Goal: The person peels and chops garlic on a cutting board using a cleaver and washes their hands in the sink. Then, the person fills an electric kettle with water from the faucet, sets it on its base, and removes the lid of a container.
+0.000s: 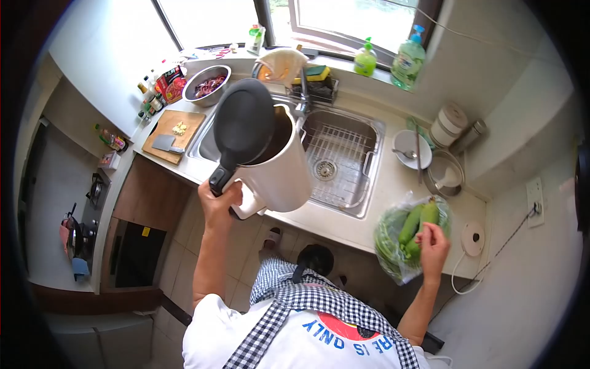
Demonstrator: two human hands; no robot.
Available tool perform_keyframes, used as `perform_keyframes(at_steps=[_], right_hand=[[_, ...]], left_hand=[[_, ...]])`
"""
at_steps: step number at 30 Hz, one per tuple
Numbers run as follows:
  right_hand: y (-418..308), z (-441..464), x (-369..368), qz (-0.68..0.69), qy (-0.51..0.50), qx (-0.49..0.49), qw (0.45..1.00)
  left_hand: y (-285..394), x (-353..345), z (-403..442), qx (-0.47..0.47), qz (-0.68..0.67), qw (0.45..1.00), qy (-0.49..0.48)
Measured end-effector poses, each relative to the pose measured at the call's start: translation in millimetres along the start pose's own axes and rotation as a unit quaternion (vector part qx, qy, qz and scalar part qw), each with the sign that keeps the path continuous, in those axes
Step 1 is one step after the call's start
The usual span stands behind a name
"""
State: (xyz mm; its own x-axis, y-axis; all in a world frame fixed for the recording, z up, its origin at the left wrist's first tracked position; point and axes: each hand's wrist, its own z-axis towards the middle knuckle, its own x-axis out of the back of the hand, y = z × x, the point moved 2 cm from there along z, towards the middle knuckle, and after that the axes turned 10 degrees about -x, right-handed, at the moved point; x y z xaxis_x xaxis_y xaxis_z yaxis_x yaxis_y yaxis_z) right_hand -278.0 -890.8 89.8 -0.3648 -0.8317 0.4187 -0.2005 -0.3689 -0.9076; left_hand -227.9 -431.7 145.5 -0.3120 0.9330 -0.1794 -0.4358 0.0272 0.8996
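Note:
My left hand (pixel 219 203) is wrapped around the handle of a white electric kettle (pixel 279 178), held in the air over the counter's front edge. The kettle's black lid (pixel 244 117) stands flipped up, and part of the dark inside shows. My right hand (pixel 434 246) has its fingers curled in, and nothing shows in them. In view it overlaps a clear plastic bag (pixel 393 261) holding long green vegetables (pixel 410 226); whether it touches the bag I cannot tell. The round white kettle base (pixel 472 238), with its cord, lies to the right.
Behind the kettle is a steel sink (pixel 375 132) with a wire rack (pixel 344 144) and a faucet (pixel 303 92). Left are a cutting board (pixel 190 123) with a cleaver (pixel 165 143) and a steel bowl (pixel 222 92). A white bowl (pixel 405 142) and a steel pot (pixel 452 190) stand right.

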Motion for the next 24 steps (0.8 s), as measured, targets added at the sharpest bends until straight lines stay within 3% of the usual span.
perform_keyframes(at_steps=[5, 8, 10, 12, 17, 24], right_hand=[[-62, 28, -184, -0.049, -0.122, 0.110, 0.985], [-104, 68, -300, -0.100, -0.125, 0.163, 0.973], [-112, 103, -364, -0.147, -0.145, 0.141, 0.968], [-98, 150, -418, -0.193, -0.092, 0.245, 0.946], [-103, 224, -482, -0.302, -0.057, 0.231, 0.923], [-102, 244, -499, -0.306, -0.023, 0.160, 0.938]], left_hand=[[-60, 106, 94, -0.001, -0.023, 1.000, 0.018], [-120, 159, 165, 0.026, -0.048, 0.998, 0.009], [-158, 185, 211, 0.058, 0.015, 0.996, -0.067], [-180, 195, 242, 0.074, 0.032, 0.989, -0.124], [-235, 208, 285, 0.150, -0.090, 0.966, -0.189], [-282, 180, 308, 0.207, -0.121, 0.937, -0.256]])
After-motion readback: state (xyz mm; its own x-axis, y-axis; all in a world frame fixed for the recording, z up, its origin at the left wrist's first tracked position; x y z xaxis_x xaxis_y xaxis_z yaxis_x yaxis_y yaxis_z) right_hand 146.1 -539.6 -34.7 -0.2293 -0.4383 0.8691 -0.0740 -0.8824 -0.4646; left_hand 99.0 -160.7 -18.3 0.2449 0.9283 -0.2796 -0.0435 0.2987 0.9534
